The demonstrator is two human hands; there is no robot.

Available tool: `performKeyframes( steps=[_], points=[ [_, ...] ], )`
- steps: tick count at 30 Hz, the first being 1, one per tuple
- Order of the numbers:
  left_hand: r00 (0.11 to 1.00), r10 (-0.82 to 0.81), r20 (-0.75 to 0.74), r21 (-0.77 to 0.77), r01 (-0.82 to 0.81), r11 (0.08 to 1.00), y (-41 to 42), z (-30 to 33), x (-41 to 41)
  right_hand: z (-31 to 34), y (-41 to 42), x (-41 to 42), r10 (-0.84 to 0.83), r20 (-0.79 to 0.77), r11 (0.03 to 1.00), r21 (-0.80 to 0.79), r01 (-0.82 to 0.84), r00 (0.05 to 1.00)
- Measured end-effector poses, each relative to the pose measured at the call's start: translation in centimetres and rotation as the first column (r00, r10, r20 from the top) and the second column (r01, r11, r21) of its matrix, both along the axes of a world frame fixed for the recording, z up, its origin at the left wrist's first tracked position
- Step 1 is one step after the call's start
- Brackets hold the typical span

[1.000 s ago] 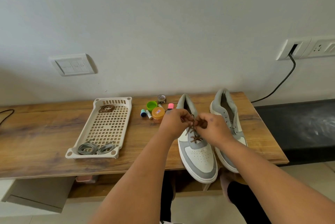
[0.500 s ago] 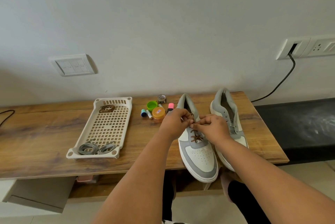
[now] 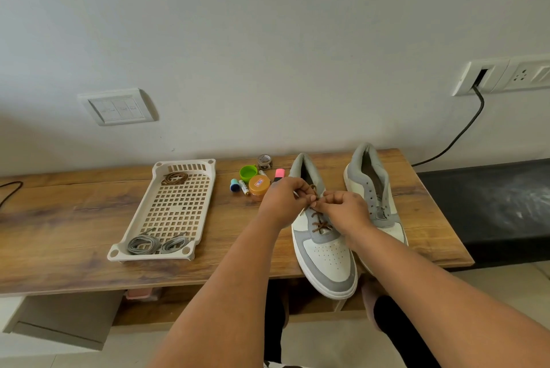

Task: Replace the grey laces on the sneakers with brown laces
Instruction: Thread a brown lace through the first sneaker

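Brown lace [image 3: 320, 220]: threaded through the lower eyelets of the left sneaker [image 3: 323, 236], which stands near the table's [image 3: 74, 218] right front edge, toe overhanging it. Risk: the lace ends may slip from the fingers before the knot is drawn tight, caused by the thin round cord and a light fingertip grip. Risk: a hard pull could tip the sneaker off the front edge.

Tray [image 3: 175, 209], left of centre: spare brown lace [image 3: 175, 178] at its far end, two grey laces [image 3: 157, 244] coiled at its near end.

Left hand [image 3: 282, 202] and right hand [image 3: 346, 211]: fingers curled, each pinching a lace end above the tongue, fingertips almost touching.

Right sneaker [image 3: 373, 198], at the table's right edge: grey-and-white, eyelets apparently unlaced.
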State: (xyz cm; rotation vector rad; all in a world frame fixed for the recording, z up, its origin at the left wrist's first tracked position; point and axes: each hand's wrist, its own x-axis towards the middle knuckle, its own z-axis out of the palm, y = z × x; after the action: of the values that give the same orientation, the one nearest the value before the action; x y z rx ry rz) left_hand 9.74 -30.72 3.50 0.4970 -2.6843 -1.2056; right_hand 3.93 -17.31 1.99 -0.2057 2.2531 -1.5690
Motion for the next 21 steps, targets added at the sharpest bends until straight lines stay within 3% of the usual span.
performKeyframes(
  steps=[3,6,12,16,21],
  points=[
    [1.000,0.003,-0.009,-0.019,-0.003,1.000,0.0,0.0,0.1,0.7,0.5,-0.2,0.074,-0.029,0.995,0.068,-0.072,0.997],
    [1.000,-0.003,0.002,-0.018,0.003,1.000,0.0,-0.1,0.1,1.3,1.4,-0.9,0.220,-0.083,0.944,0.269,-0.191,0.972],
    [1.000,-0.001,0.016,0.043,0.000,0.999,-0.1,-0.2,0.1,4.1,3.5,-1.0,0.567,-0.151,0.724,0.561,-0.402,0.810],
    [0.996,0.077,-0.035,0.196,-0.069,0.978,-0.6,-0.3,0.1,5.1,4.3,-0.9,0.683,-0.175,0.648,0.593,-0.478,0.709],
    [0.996,0.041,0.079,-0.036,-0.038,0.999,-0.5,-0.6,-0.3,5.3,4.1,-0.9,0.733,-0.082,0.569,0.617,-0.543,0.675]
  ],
)
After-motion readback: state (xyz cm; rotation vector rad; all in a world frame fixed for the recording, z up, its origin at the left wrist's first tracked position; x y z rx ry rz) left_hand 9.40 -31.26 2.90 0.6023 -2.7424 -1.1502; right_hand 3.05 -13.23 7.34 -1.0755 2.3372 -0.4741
